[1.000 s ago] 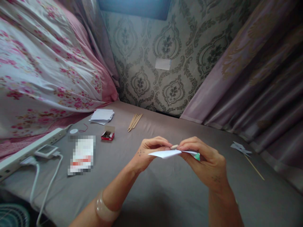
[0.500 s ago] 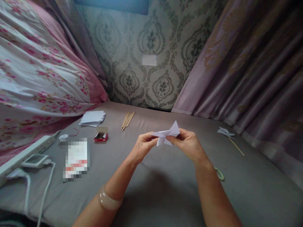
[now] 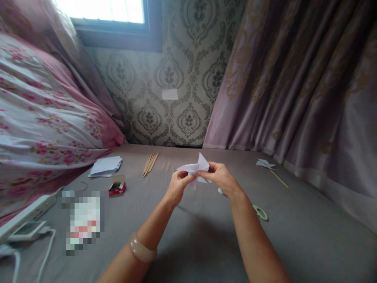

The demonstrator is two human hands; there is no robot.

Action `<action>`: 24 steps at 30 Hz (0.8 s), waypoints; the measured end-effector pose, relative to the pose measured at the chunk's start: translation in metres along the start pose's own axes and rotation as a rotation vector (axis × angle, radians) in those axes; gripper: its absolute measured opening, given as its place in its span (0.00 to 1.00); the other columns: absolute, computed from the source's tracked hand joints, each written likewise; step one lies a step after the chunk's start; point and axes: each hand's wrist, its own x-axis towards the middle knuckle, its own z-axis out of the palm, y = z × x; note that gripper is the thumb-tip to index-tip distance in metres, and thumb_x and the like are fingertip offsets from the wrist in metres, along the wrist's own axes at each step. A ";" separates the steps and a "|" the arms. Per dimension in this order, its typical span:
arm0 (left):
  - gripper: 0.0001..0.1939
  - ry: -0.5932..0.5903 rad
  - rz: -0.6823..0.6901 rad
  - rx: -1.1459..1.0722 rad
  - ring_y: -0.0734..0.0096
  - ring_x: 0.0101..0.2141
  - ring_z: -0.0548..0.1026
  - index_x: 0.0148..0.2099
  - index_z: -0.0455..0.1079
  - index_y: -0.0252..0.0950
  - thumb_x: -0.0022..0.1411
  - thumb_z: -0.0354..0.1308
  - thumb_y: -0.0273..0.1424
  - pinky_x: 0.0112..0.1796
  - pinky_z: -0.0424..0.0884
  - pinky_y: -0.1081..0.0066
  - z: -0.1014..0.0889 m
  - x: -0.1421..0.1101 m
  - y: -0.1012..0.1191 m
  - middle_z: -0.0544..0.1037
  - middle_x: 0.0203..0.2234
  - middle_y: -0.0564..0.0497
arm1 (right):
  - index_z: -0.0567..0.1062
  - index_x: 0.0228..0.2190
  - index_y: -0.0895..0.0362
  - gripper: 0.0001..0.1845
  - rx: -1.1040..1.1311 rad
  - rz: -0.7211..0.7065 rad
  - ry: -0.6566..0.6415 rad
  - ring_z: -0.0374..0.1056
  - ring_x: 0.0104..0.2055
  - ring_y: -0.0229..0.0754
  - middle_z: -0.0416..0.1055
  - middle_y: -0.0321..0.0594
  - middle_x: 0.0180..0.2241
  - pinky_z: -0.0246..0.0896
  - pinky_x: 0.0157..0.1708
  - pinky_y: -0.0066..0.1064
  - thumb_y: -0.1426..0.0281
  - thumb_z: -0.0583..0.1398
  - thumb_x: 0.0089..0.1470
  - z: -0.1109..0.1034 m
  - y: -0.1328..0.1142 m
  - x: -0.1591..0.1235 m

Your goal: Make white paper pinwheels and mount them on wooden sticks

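A folded white paper pinwheel (image 3: 202,165) is held up between my two hands, its pointed blades sticking out upward and to the left. My left hand (image 3: 180,184) pinches its left side near the middle with thumb and fingertips. On the other side, my right hand (image 3: 219,175) grips the paper, the thumb pressed on the front near its centre. The fingers behind the paper are partly hidden. Under my right wrist a small pale object (image 3: 222,192) shows in part; its kind is unclear.
A finished pinwheel on a stick (image 3: 266,164) lies at right, nearer me a green-handled tool (image 3: 260,212). At left are a paper stack (image 3: 105,166), wooden sticks (image 3: 151,164), a small red box (image 3: 117,186), a blurred packet (image 3: 85,220) and a power strip (image 3: 32,214) with cables.
The view has tilted up, bringing a window into sight. Both hands still hold the paper pinwheel, which has turned slightly. The small pale object under my right wrist has come into view.
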 end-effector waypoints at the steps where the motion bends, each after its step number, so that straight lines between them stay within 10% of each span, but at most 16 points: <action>1: 0.15 0.006 0.004 -0.008 0.69 0.30 0.74 0.38 0.79 0.32 0.47 0.67 0.34 0.35 0.65 0.72 0.002 0.003 -0.001 0.81 0.30 0.48 | 0.79 0.31 0.58 0.21 0.014 0.004 0.000 0.71 0.31 0.41 0.78 0.39 0.30 0.63 0.34 0.31 0.59 0.71 0.33 -0.002 0.001 0.002; 24: 0.14 0.042 0.028 -0.150 0.73 0.28 0.74 0.34 0.78 0.32 0.44 0.71 0.34 0.36 0.67 0.73 0.017 0.022 -0.019 0.80 0.28 0.50 | 0.75 0.26 0.60 0.13 -0.187 -0.091 0.078 0.63 0.24 0.36 0.71 0.34 0.22 0.56 0.24 0.27 0.63 0.64 0.40 -0.012 -0.010 0.002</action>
